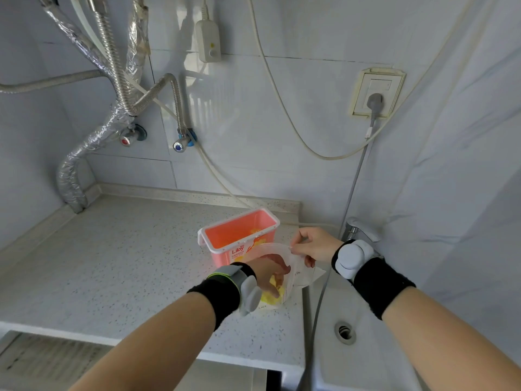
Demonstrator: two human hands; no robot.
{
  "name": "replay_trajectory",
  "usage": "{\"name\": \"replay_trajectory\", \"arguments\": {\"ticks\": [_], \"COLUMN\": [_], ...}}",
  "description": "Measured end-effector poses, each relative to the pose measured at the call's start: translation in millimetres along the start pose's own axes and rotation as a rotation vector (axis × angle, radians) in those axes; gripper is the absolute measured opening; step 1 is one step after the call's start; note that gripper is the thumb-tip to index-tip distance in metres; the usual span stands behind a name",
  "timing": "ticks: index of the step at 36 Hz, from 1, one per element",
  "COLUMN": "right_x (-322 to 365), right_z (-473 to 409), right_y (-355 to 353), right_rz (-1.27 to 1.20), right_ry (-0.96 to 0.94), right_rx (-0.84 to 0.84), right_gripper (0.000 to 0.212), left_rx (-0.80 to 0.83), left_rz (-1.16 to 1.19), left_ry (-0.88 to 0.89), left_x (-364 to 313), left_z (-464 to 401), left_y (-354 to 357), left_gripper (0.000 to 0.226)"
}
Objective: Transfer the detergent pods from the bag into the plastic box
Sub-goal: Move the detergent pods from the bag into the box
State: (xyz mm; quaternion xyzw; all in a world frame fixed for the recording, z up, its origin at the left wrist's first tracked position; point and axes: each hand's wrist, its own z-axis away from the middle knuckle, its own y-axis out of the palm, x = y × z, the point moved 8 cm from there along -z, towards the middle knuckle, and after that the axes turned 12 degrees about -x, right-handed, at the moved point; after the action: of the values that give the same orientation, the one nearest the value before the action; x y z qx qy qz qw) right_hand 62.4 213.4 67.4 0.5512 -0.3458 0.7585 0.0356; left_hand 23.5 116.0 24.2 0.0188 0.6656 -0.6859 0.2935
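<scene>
A pink plastic box (239,238) with a Liby label stands open on the speckled counter (112,263); a few yellow pods show at its bottom. Just in front of it sits a clear plastic bag (298,273) with yellow detergent pods (270,297) in its lower part. My left hand (269,273) is inside the bag, fingers down among the pods; whether they grip one is hidden by the plastic. My right hand (313,245) pinches the bag's upper rim and holds the mouth open.
A white sink (363,348) with a drain (344,331) and a tap (362,230) lies right of the counter. Hoses, valves and cables hang on the tiled wall behind. A grey cable runs down from the wall socket (376,93) to the sink.
</scene>
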Motion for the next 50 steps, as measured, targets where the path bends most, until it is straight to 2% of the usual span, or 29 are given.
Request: {"name": "replay_trajectory", "arguments": {"ticks": [6,11,15,18,20,24,29,36,40,42,44,46,50], "right_x": [-1.7,-1.3,-0.1,0.8,1.3,1.6,1.8,5.5,8.0,9.1,9.9,10.3,10.8], "right_z": [-1.0,-1.0,-1.5,-1.1,0.6,4.3,5.8,5.9,3.0,1.8,0.4,-0.5,-1.6], "right_y": [1.3,2.6,4.9,7.5,9.9,12.7,11.0,12.9,13.1,12.6,11.8,11.2,9.9], "right_rz": [0.006,0.014,0.029,0.038,0.054,0.076,0.077,0.069,0.059,0.044,0.028,0.020,-0.003], "right_ry": [0.010,0.015,0.002,-0.003,-0.010,-0.009,-0.002,-0.007,-0.013,-0.014,-0.017,-0.017,-0.014], "right_rx": [-0.003,0.005,0.012,0.018,0.031,0.054,0.055,0.041,0.042,0.040,0.032,0.023,-0.006], "right_gripper": [0.014,0.010,0.011,0.012,0.012,0.011,0.010,0.011,0.012,0.013,0.013,0.014,0.015], "left_rx": [-0.092,-0.098,-0.314,-0.478,-0.524,-0.547,-0.537,-0.438,-0.530,-0.569,-0.495,-0.336,-0.039], "left_rz": [0.166,0.232,0.197,0.226,0.208,0.240,0.251,0.060,0.045,0.160,0.348,0.479,0.399], "left_ry": [-0.048,-0.079,-0.065,-0.175,-0.246,-0.337,-0.341,-0.352,-0.319,-0.267,-0.232,-0.200,-0.134], "left_x": [4.3,7.4,15.7,38.9,55.9,79.8,87.4,102.3,94.8,80.0,62.7,45.1,14.6], "left_z": [4.0,7.4,3.8,-0.8,-2.6,-3.0,-0.1,17.3,25.4,28.3,30.6,31.9,34.6], "left_y": [-23.1,-49.3,-101.8,-127.6,-133.0,-129.5,-127.6,-131.1,-140.6,-143.1,-135.0,-117.1,-72.6], "left_gripper": [0.026,0.014,0.021,0.017,0.017,0.024,0.026,0.015,0.016,0.014,0.013,0.016,0.018]}}
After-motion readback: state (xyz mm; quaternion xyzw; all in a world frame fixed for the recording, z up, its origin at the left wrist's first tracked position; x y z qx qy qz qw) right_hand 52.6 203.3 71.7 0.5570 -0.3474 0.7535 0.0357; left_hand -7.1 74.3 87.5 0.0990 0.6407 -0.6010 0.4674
